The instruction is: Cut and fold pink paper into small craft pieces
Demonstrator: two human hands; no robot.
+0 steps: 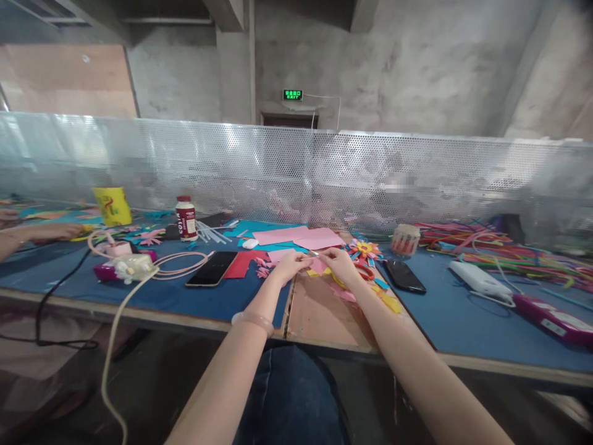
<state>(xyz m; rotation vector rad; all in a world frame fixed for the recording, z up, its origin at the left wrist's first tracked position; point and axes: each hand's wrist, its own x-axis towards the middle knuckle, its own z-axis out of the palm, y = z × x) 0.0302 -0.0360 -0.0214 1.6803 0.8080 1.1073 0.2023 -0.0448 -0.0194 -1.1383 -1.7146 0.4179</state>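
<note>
My left hand (293,266) and my right hand (339,264) are close together over the table's wooden strip (324,309). A small piece of pink paper (317,266) shows between them, its upper edge near the fingertips of both hands. The fingers of each hand are pressed together. Yellow paper pieces (391,301) and red-handled scissors (365,272) lie by my right wrist. Behind my hands are larger pink sheets (319,238), with a layered paper flower (364,250) to their right. Cut pink pieces (264,267) lie left of my left hand.
Phones (213,269) (404,276) lie on both sides. At left are a bottle (186,219), a yellow container (113,206), a power strip (125,267) with cables and another person's hand (65,232). Colored stems (500,253) and a white adapter (479,279) lie right; a perforated metal panel (417,179) stands behind.
</note>
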